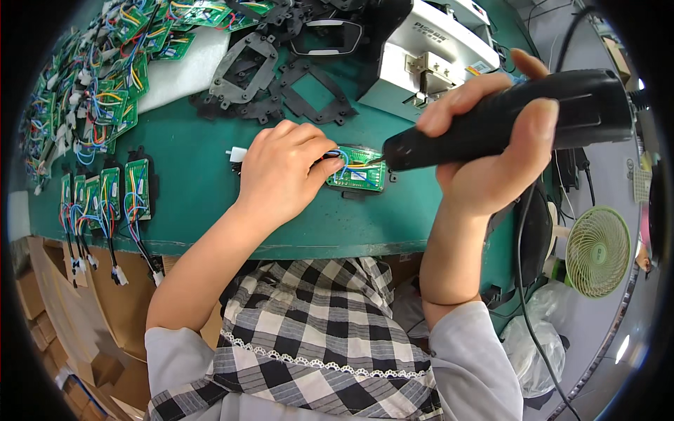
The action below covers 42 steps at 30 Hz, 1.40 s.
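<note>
A green circuit board [359, 179] with coloured wires lies on the green tabletop, seated on a black plastic frame whose edges show around it. My left hand [284, 165] is closed at the board's left end and pinches its bundle of wires [342, 158]. A white connector [237, 154] on the wires sticks out to the left of that hand. My right hand [484, 144] grips a black electric screwdriver [512, 119], held nearly level. Its thin bit points left and down to the board's right part; I cannot tell whether it touches a screw.
Wired boards [105, 193] stand in a row at the left, leads over the table edge. Behind them is a heap of wired boards [91, 91]. Black plastic frames [316, 91] and a white bench machine [428, 59] are at the back. A cord [521, 274] and green fan [598, 251] are at right.
</note>
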Each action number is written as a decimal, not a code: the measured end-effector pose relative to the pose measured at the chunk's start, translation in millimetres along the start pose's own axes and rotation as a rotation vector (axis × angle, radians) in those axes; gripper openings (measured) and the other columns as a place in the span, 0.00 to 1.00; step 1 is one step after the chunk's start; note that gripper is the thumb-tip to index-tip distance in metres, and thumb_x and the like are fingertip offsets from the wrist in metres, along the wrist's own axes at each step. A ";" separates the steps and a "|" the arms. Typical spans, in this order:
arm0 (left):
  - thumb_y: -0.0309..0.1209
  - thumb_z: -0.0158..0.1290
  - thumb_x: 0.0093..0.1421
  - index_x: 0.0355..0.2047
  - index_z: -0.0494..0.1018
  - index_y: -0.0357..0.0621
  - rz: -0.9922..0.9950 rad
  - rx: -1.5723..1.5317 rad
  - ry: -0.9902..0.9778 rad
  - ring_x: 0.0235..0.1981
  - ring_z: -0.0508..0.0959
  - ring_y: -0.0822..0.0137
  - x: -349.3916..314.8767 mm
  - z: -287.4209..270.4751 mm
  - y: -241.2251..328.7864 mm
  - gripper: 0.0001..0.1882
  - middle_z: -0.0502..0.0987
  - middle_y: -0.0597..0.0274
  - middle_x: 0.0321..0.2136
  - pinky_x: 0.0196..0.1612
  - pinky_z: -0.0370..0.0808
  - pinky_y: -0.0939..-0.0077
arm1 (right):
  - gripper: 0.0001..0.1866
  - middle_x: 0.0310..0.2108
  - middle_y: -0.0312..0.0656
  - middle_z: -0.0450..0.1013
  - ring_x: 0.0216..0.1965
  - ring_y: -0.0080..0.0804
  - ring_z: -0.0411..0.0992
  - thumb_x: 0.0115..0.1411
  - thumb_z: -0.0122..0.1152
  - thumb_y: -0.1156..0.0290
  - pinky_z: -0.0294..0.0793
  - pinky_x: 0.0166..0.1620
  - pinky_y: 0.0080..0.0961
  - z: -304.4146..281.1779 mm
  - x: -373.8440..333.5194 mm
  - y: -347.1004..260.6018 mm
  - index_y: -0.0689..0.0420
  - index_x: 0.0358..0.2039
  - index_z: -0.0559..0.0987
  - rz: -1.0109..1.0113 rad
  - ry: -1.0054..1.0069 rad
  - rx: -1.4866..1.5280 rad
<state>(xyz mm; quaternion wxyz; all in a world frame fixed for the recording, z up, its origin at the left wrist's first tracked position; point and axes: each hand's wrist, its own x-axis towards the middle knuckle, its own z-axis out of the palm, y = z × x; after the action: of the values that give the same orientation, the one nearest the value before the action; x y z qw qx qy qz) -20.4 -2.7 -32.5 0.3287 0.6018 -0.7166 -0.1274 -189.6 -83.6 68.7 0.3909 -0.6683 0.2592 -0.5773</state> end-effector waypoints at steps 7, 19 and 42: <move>0.34 0.61 0.50 0.28 0.80 0.47 0.039 0.054 0.085 0.34 0.74 0.64 -0.1 2.3 0.9 0.06 0.76 0.70 0.28 0.38 0.69 0.68 | 0.35 0.22 0.48 0.70 0.15 0.33 0.70 0.60 0.57 0.50 0.75 0.20 0.28 32.2 -17.4 11.0 0.68 0.53 0.59 -0.006 -0.089 0.098; 0.30 0.61 0.46 0.27 0.79 0.48 0.036 0.099 0.084 0.32 0.74 0.64 0.0 1.4 0.8 0.06 0.74 0.69 0.26 0.36 0.70 0.69 | 0.38 0.21 0.47 0.70 0.15 0.31 0.70 0.60 0.53 0.45 0.74 0.20 0.25 41.5 -30.6 16.1 0.69 0.53 0.58 -0.041 -0.188 0.043; 0.35 0.68 0.41 0.43 0.75 0.45 -0.050 0.239 0.142 0.42 0.76 0.57 -32.1 -98.4 4.5 0.27 0.76 0.60 0.41 0.42 0.75 0.68 | 0.30 0.25 0.44 0.70 0.20 0.32 0.65 0.63 0.48 0.44 0.67 0.26 0.30 -43.1 -4.0 27.5 0.58 0.51 0.69 0.222 0.191 0.576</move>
<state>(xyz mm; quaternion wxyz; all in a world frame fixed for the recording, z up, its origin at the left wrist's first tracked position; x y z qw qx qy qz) 39.6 49.8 33.9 0.3012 0.6619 -0.6864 -0.0062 -229.6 -105.5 45.0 0.5983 -0.4406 0.1922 -0.6410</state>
